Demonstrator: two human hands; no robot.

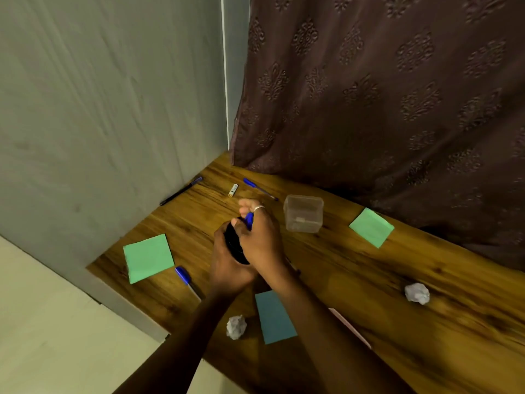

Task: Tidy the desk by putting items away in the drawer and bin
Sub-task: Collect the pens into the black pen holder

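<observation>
A black cup (235,245) is gripped by the left hand (227,268) and a blue pen (249,220) by the right hand (261,240), while pens, notes and paper balls are left scattered across the desk (369,280).

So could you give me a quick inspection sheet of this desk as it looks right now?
Surface: wooden desk, in a corner.
Job's things: four blue-capped pens, one near the front; three paper squares, one green; battery; clear plastic box.
Clutter: two crumpled paper balls.
Hands: left hand grips a black object; right hand holds something blue against it.
Cables: nothing seen.
Surroundings: grey wall, brown patterned curtain.
</observation>
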